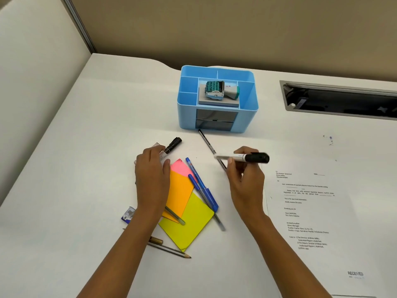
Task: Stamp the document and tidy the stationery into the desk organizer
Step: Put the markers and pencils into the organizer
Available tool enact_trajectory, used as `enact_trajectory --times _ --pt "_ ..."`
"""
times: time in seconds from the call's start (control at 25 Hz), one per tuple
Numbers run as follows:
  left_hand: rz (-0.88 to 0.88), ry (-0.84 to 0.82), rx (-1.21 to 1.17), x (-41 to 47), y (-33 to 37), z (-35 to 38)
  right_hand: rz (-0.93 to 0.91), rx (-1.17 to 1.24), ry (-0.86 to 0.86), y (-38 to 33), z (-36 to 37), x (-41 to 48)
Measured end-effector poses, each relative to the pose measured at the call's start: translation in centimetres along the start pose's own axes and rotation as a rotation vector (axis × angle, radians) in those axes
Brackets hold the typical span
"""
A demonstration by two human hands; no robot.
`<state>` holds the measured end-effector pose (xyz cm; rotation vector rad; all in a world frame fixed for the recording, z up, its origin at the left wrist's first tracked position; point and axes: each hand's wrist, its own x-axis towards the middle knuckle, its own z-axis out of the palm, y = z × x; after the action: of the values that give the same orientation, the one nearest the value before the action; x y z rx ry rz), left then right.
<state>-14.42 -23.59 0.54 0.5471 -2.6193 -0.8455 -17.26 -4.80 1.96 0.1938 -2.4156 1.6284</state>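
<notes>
**Marker in hand, organizer next**

The marker [242, 157] looks lifted off the bench [86, 147], held level, pinched between thumb and fingers of the right grip [245, 177]. The left grip [151, 168] curls round a second marker [173, 143] lying on the bench. The document [311, 211] — already marked RECEIVED — lies to the right. The organizer [187, 117] stands behind, with the stamp [217, 90] in its middle well. Best to tip each marker upright over a free side compartment — lower it, don't drop it.

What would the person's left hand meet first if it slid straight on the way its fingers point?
The left hand would meet the black-capped marker lying right at its fingertips; it may already touch it. A small white item lies beside it.
</notes>
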Motion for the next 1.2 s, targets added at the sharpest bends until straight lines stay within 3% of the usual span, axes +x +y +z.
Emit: enact_trajectory --times 0.16,0.28,0.4,0.48,0.68,1.08,1.2 --pt "-0.022 -0.084 0.089 0.9 0.3 0.0 -0.132 0.048 0.180 -1.3 -0.4 4.0" --pt "-0.028 -0.116 0.075 1.2 0.8 -0.2 -0.111 0.199 0.348 -2.1 -0.8 7.7" --pt "-0.036 -0.045 0.024 0.9 1.0 -1.1 -0.182 0.062 0.520 -2.3 -1.6 11.2" --pt "-0.053 0.005 -0.034 0.6 1.3 -1.7 -0.200 -0.136 0.492 -1.9 -2.0 13.1" --pt "-0.051 0.003 -0.061 0.2 2.0 -2.5 -0.191 -0.460 0.242 -0.1 -1.6 14.9" --pt "-0.067 -0.054 -0.086 -0.4 3.3 -2.8 -0.116 -0.383 0.212 0.8 -0.9 14.3" --pt "-0.054 -0.059 -0.119 -0.2 4.0 -2.8 -0.179 -0.306 0.295 -0.9 -1.5 13.0"
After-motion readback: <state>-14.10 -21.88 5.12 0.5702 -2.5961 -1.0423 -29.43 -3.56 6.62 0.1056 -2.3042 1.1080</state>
